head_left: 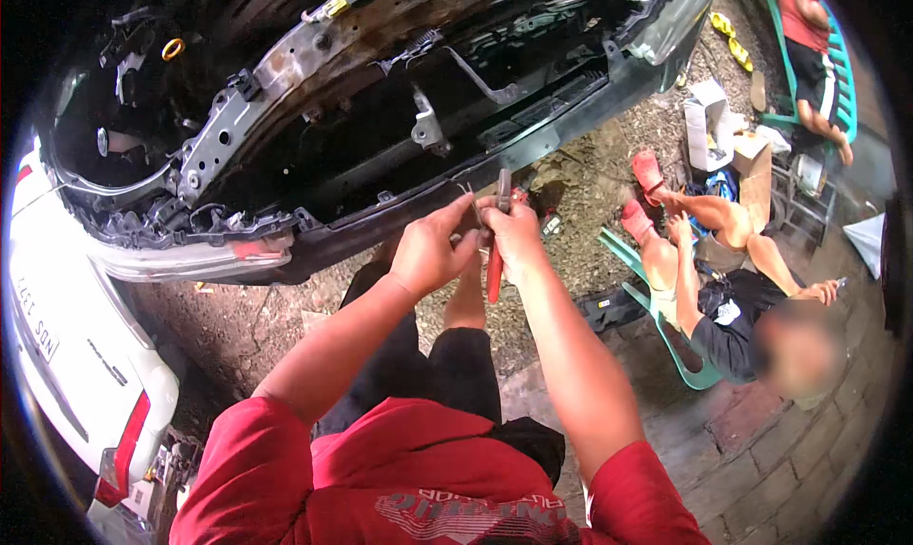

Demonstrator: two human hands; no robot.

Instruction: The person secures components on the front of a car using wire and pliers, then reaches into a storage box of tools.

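Near a car's bumper (pixel 352 236), the right hand (pixel 514 236) grasps a red-handled tool (pixel 495 274); the left hand (pixel 437 245) pinches what looks like thin wire (pixel 464 189) just beside it. Fine handwork seems underway, calling next for a steady grip.

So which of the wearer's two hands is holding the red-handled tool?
The right hand: the red-handled tool sticks out below its grip. The left hand, close beside it, shows no handle in its grasp.
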